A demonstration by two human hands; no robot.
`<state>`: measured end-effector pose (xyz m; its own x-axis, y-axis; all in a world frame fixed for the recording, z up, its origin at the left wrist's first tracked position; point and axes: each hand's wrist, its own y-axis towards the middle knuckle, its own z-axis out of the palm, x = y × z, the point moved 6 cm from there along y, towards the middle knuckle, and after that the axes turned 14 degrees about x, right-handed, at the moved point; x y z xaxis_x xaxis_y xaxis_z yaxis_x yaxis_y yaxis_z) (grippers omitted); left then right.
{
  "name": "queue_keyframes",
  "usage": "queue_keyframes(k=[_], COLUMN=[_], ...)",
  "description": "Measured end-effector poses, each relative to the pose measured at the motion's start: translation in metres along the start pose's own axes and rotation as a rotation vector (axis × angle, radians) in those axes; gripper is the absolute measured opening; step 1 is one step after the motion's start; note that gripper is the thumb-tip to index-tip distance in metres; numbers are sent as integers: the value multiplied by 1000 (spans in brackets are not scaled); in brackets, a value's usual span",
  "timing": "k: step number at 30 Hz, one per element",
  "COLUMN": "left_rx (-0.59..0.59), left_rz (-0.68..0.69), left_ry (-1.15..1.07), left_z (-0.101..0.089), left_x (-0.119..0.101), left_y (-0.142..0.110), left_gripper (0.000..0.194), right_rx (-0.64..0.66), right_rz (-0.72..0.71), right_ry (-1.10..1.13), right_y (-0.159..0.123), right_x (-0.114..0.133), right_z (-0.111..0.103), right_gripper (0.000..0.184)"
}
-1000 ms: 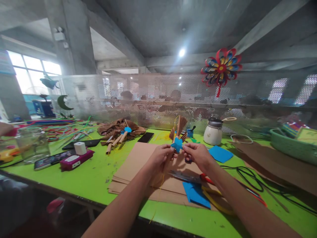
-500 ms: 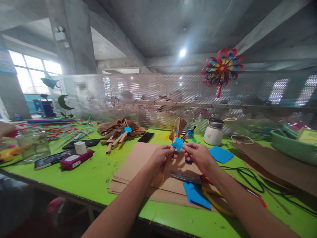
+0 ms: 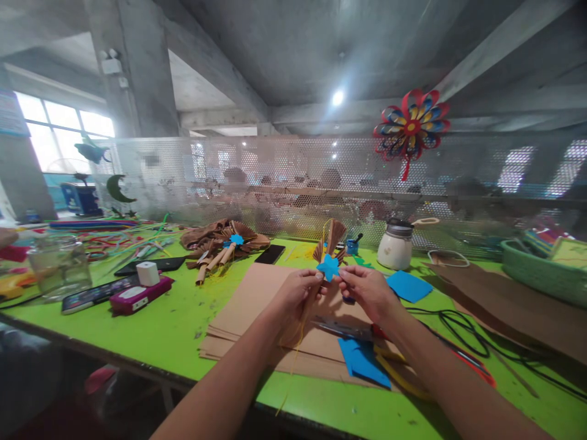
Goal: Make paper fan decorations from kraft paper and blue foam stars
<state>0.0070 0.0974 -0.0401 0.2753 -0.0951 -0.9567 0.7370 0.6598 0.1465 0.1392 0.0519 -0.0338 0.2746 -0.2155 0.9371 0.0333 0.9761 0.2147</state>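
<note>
A small blue paper flower (image 3: 329,267) is pinched between my two hands, above a stack of brown paper sheets (image 3: 247,299). My left hand (image 3: 300,290) has its fingers closed at the flower's left edge; my right hand (image 3: 364,290) grips the right edge between thumb and finger. Directly behind the flower stands a pleated brown paper piece (image 3: 337,231), its lower part hidden by the flower and my fingers. Yellow thread (image 3: 299,342) hangs below my left hand. Scissors (image 3: 348,330) lie under my right wrist, beside cut blue paper (image 3: 364,362).
Finished-looking pleated brown paper pieces (image 3: 215,250) lie at the back left near a black phone (image 3: 270,254). To the right are a white jar (image 3: 394,247), a blue paper square (image 3: 409,285), a black cord (image 3: 463,330) and a green basket (image 3: 527,269). A glass jar (image 3: 59,269) stands far left.
Both hands keep their hold on the blue flower, which has tilted slightly. Otherwise the scene stays nearly the same; at the far left another person's hand has shifted a little.
</note>
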Motion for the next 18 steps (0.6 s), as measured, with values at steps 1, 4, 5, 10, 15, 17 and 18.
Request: queue_keyframes(k=[1, 4, 5, 10, 15, 17, 18], left_rx=[5, 18, 20, 20, 30, 28, 29], left_rz=[-3, -12, -13, -5, 2, -6, -11], left_ry=[-1, 4, 9, 25, 7, 13, 18], left_z=[1, 2, 2, 2, 1, 1, 1], left_x=[0, -1, -1, -1, 0, 1, 1], left_y=[0, -1, 0, 0, 0, 1, 1], left_gripper=[4, 5, 5, 7, 7, 5, 4], right_rx=[-6, -24, -27, -21, -30, -30, -28], right_rz=[-2, -5, -10, -48, -46, -53, -54], right_ry=[-8, -41, -50, -63, -56, -55, -52], right_y=[0, 1, 1, 2, 0, 0, 0], right_x=[0, -2, -3, -2, 1, 1, 1], right_z=[0, -1, -1, 0, 2, 2, 1], right_gripper=[33, 33, 33, 32, 33, 32, 32])
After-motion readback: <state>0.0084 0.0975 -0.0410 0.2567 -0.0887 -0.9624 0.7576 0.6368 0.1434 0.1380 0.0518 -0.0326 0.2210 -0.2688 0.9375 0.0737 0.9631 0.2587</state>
